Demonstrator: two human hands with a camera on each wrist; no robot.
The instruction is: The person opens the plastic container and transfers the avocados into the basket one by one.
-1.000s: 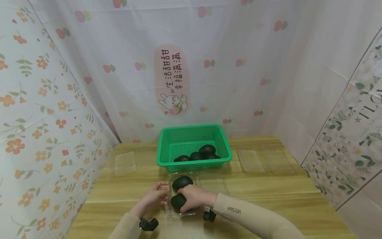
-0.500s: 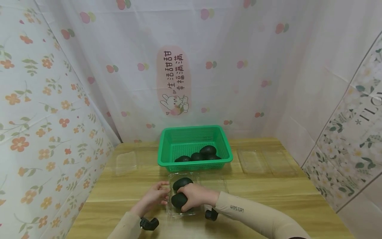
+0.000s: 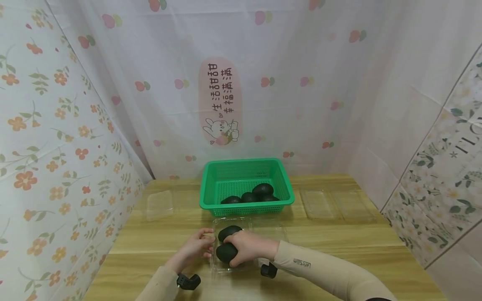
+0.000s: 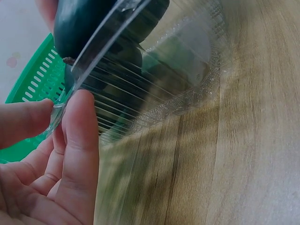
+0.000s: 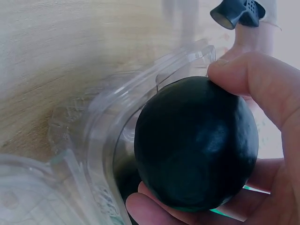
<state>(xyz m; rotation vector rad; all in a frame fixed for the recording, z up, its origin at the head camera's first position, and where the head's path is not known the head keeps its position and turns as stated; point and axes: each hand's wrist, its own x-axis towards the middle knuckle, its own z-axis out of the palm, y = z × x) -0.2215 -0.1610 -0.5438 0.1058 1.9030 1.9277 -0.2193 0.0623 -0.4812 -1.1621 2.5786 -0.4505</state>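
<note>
Fingers and thumb of my right hand (image 3: 250, 247) curl around a dark avocado (image 3: 226, 253), held at the near part of a clear plastic clamshell box (image 3: 222, 270). In the right wrist view the avocado (image 5: 194, 145) hides much of the box behind it. A second dark avocado (image 3: 228, 233) lies in the far half of the box. On the left side, my left hand (image 3: 193, 247) pinches the box rim between thumb and fingers, as the left wrist view shows at the ribbed wall (image 4: 159, 101). The box's lid (image 3: 269, 230) lies folded out to the right.
A green perforated basket (image 3: 246, 206) stands just behind the box, with several avocados (image 3: 262, 189) inside. Another clear container (image 3: 160, 205) lies at the table's left; an opened pair (image 3: 320, 203) lies at the right. A curtain (image 3: 173, 125) hangs behind the table.
The head view has shifted slightly. Both hands hold nearly the same pose, the right on the avocado and the left at the box rim.
</note>
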